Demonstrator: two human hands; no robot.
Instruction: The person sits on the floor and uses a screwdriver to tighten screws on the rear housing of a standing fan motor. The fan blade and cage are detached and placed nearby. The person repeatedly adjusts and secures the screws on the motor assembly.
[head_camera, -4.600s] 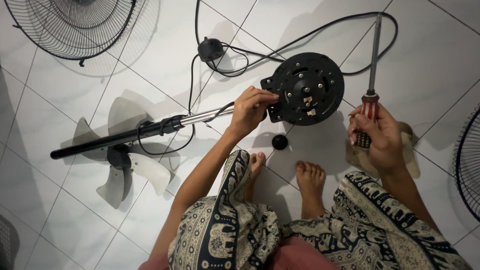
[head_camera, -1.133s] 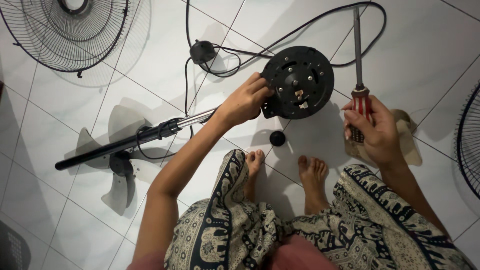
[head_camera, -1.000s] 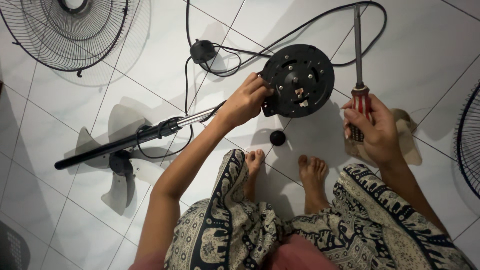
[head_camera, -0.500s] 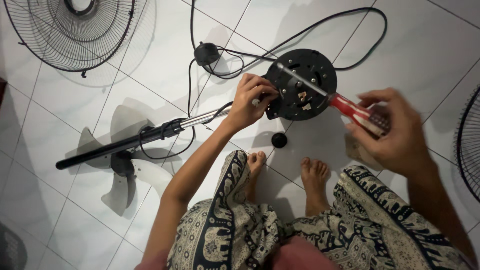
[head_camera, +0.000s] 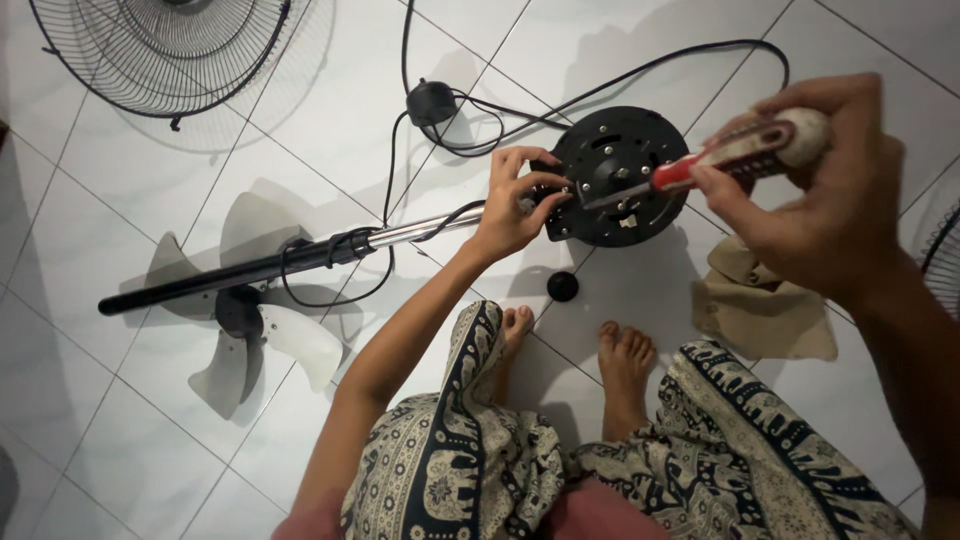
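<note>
The round black fan base lay on the white tiled floor just ahead of the person's bare feet, its underside up, with small screws and holes showing. A screwdriver with a red and pale handle was held in the right hand, fingers closed around the handle, and its metal shaft slanted down so that the tip met the middle of the base. The left hand gripped the near edge of the base, where the chrome and black stand pole joined it, with fingers curled on the rim.

The pole ran off to the left across the floor (a loop of black power cord wound round it), and the cord trailed on past a black plug above the base. A small black knob sat on the tiles between the base and the feet. A pale fan blade lay under the pole at the left, a wire fan guard lay at the upper left, and a beige cloth lay at the right beside the patterned trousers.
</note>
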